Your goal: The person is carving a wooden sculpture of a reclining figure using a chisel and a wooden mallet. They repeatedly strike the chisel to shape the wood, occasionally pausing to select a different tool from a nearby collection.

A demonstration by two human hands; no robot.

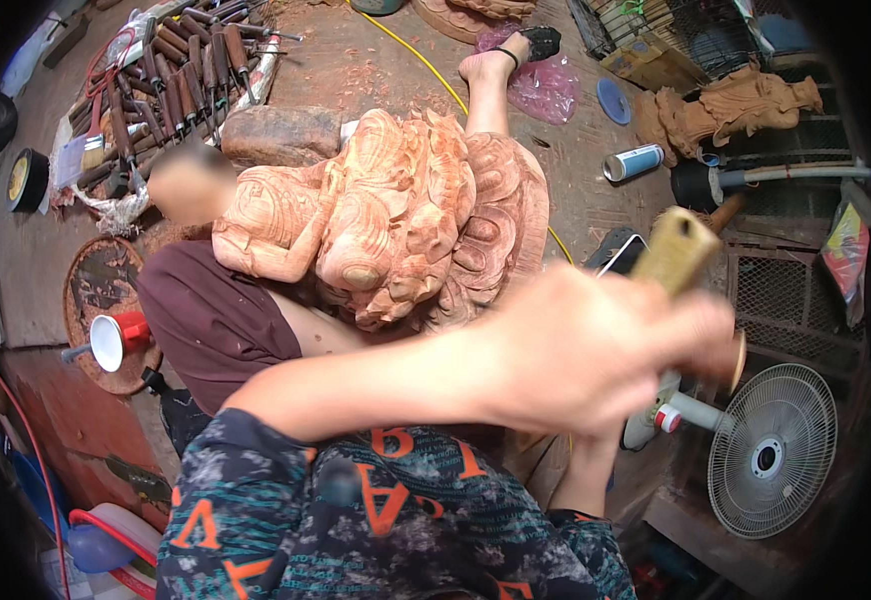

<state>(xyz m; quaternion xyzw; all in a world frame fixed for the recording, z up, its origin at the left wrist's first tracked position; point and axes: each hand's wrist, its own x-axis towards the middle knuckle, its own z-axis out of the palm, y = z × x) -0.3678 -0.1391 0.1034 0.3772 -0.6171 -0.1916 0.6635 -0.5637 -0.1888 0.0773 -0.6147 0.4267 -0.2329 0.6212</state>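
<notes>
A carved wooden statue (376, 215) of a figure on a petalled base lies on its side across my legs. To the right of its base, my left hand (596, 345) is blurred but closed around a yellowish wooden piece with a hole near its end (678, 250). Both are raised apart from the statue. A round pale wooden end (739, 360) shows just beyond the fingers; I cannot tell whether it belongs to the same piece. My right hand is almost wholly hidden behind the left; its forearm (586, 485) rises from below.
Many wooden-handled carving tools (176, 85) lie at the upper left. A wooden block (281, 135) sits beside the statue. A fan (771, 450) stands at the right, below a spray can (634, 163) and another carving (726, 110). A yellow cord (426, 62) crosses the floor.
</notes>
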